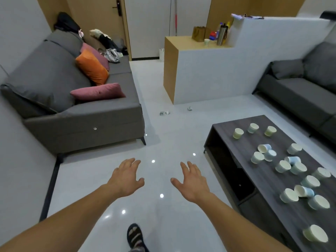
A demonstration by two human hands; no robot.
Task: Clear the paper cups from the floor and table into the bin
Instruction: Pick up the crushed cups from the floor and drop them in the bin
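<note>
Many paper cups (282,166) on table (263,179) — left hand (127,177), right hand (192,180) outspread

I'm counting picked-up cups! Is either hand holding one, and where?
Nothing is held. The left hand and the right hand are both open and empty.

The paper cups (298,168) are showing cream insides and outsides in pale blue, mint green or soft yellow, against a tabletop (280,140) that is carrying a dark grey-brown wood grain. The floor (163,142) is gleaming pale grey-white, dotted with small bright light spots. The left sofa (45,75) is showing mid grey fabric, setting off an orange cushion (92,68) and dusty pink cushions (98,91); the right sofa (300,95) is showing a darker grey. The counter (209,75) is pairing a white face with a light tan wood side and top. The sandal (135,235) is showing black straps, the door (98,15) is showing tan wood, and the paper bag (198,34) is looking brown
</note>
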